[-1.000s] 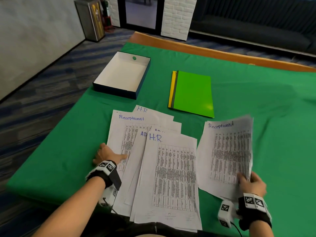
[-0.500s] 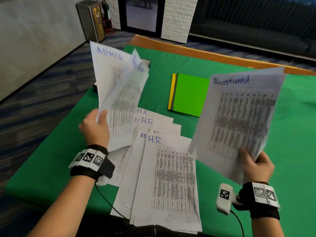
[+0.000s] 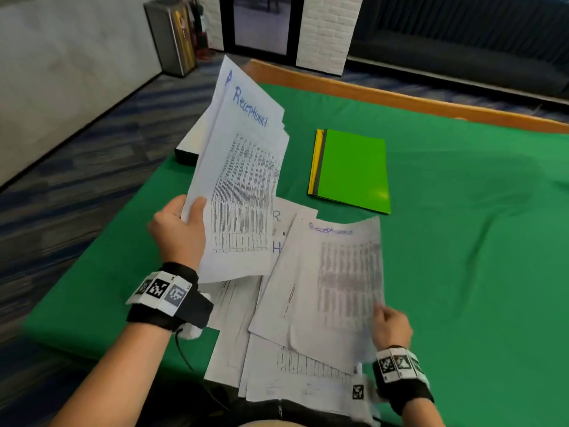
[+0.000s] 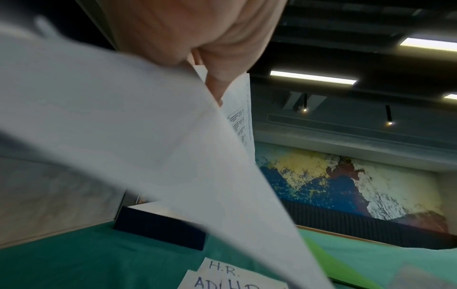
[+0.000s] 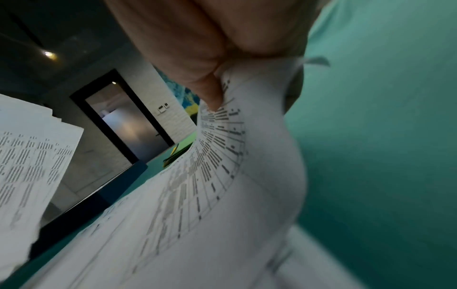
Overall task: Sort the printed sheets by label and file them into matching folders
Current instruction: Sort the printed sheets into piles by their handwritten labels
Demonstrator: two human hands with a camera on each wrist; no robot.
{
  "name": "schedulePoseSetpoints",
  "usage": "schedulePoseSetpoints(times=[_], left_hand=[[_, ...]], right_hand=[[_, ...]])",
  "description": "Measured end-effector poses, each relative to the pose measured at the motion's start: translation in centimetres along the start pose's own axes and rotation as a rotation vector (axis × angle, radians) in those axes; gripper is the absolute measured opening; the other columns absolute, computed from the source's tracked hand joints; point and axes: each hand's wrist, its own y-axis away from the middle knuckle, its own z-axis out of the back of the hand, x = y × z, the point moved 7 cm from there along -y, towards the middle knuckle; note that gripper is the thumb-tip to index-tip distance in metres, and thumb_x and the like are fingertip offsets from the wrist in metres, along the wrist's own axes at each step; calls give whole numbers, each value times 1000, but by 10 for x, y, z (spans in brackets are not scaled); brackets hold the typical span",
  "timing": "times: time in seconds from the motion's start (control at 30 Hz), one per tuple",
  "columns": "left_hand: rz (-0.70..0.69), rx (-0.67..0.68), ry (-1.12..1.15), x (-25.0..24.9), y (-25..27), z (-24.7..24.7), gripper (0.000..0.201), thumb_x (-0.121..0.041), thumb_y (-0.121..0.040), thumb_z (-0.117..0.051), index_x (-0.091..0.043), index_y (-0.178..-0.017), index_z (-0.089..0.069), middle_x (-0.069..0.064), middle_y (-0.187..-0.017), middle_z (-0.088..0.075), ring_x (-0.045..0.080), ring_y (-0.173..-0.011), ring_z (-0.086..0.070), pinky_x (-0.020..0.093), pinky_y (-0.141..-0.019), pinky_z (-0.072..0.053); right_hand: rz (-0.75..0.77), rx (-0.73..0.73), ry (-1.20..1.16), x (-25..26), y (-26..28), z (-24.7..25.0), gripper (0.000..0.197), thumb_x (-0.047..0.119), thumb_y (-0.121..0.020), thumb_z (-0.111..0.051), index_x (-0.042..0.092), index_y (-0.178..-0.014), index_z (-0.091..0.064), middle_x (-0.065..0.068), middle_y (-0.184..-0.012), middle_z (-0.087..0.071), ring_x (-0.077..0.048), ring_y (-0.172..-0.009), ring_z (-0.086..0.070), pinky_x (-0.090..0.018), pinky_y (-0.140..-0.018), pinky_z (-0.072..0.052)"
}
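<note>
My left hand grips a small sheaf of printed sheets by its lower left edge and holds it upright above the table; the front sheet reads "Receptionist". My right hand pinches the lower right corner of another "Receptionist" sheet, which lies low and blurred over the loose pile near the front edge. Sheets marked "H.R." show in the pile. A stack of folders, green on top with grey and yellow edges beneath, lies beyond the pile.
A dark box with a white inside stands at the table's left, mostly hidden behind the raised sheets. Green cloth covers the table, with a wooden rim at the far side. A metal bin stands on the floor.
My left hand lifted sheets off the pile and now shows a "Receptionist" sheet in front instead of "ADMIN". My right hand raised its sheet, then brought it down and left over the pile.
</note>
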Motion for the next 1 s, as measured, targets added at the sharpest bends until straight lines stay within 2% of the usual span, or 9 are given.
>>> schedulePoseSetpoints(times=[0.1, 0.2, 0.3, 0.4, 0.5, 0.63, 0.8, 0.87, 1.0], left_hand=[[4, -9, -23, 6, 0, 4, 21, -18, -87, -64, 2, -81, -66, 8, -71, -65, 11, -57, -48, 5, -49, -31], [7, -12, -19, 12, -2, 5, 21, -19, -86, -65, 1, -81, -67, 8, -74, -68, 16, -59, -53, 17, -54, -37], [49, -13, 38, 13, -1, 4, 16, -19, -83, -68, -3, -84, -70, 5, -79, -70, 15, -63, -59, 23, -60, -46], [143, 5, 149, 11, 4, -3, 13, -15, -80, -72, -5, -87, -71, 0, -82, -69, -5, -61, -60, 14, -59, -49], [242, 74, 249, 11, 16, -20, 13, -14, -75, -77, -9, -86, -71, -1, -84, -70, 0, -66, -65, 18, -62, -53], [454, 201, 397, 16, 46, -47, 17, -8, -68, -81, -15, -80, -70, -3, -80, -71, 9, -69, -70, 23, -62, -55], [528, 337, 502, 11, 71, -65, 27, -4, -63, -83, -13, -84, -70, -3, -79, -74, 11, -74, -71, 23, -66, -58], [530, 385, 516, 9, 75, -69, 27, -3, -61, -84, -15, -81, -69, -3, -78, -74, 14, -76, -72, 25, -68, -58], [497, 487, 506, 0, 78, -71, 31, -4, -58, -85, -13, -83, -69, 0, -82, -75, 19, -78, -72, 32, -69, -58]], right_hand=[[-27, -149, -114, -11, -2, 36, 28, 32, -94, -51, 10, -100, -68, -12, -92, -68, -32, -81, -63, -45, -83, -53], [-80, -203, -279, -16, 5, 63, 27, 26, -94, -53, 8, -111, -63, -8, -95, -65, -28, -80, -61, -42, -84, -52], [-107, -126, -338, -15, 12, 66, 29, 23, -94, -53, 1, -112, -58, -11, -91, -61, -28, -81, -60, -35, -71, -52], [-113, 13, -305, -11, 22, 45, 23, 24, -94, -53, 2, -96, -60, -12, -86, -64, -24, -69, -61, -26, -55, -46], [-59, 111, -169, -6, 30, 19, 11, 14, -91, -57, 5, -96, -60, -14, -96, -66, -19, -71, -60, -26, -62, -48], [-7, 36, -40, -2, 26, 11, 50, 31, -87, -63, 2, -126, -51, -19, -129, -53, -30, -104, -58, -44, -96, -47], [155, 154, -578, 50, 28, 21, 88, 71, -63, -64, 13, -128, -52, -6, -126, -56, -18, -110, -57, -40, -92, -49], [127, 265, -712, 66, 29, 13, 91, 61, -54, -77, 13, -127, -52, -2, -118, -59, -17, -105, -59, -36, -86, -51], [168, 198, -855, 87, 31, 16, 46, 11, -63, -80, 7, -106, -64, -10, -101, -71, -24, -90, -69, -39, -81, -56]])
